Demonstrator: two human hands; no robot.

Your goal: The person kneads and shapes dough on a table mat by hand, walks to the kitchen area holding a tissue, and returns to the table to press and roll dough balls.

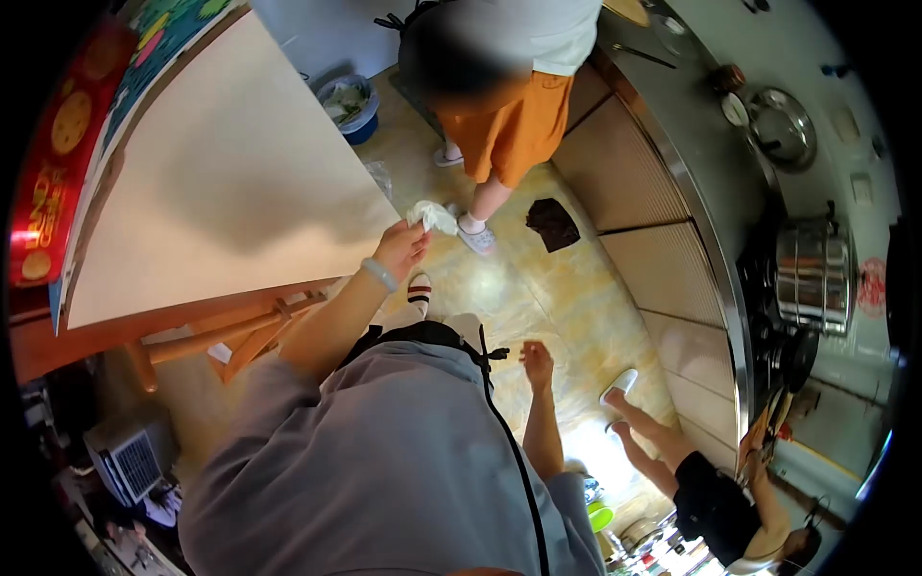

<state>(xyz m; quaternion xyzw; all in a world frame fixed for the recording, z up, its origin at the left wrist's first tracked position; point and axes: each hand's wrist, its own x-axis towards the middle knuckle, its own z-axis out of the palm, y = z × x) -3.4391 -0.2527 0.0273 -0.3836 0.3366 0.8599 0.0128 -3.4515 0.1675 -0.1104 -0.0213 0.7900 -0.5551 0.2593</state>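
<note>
My left hand (401, 248), with a pale bracelet on its wrist, holds a crumpled white cloth or tissue (434, 217) between its fingers. It is out in front of me, beside the corner of a white-topped table (230, 182). My right hand (536, 367) hangs over the tiled floor in front of my body, fingers loosely bent and partly apart, with nothing visible in it. Beyond the white cloth stands a person in orange shorts (514, 125), whose shoe appears near it in the view. A dark cloth or bag (552, 225) lies on the floor.
A blue bin (361, 123) holds waste at the table's far end. Along the right runs a kitchen counter (672, 106) with a steel pot (814, 274). Another person (715, 499) stands at the lower right. A wooden stool (221, 341) is beside the table.
</note>
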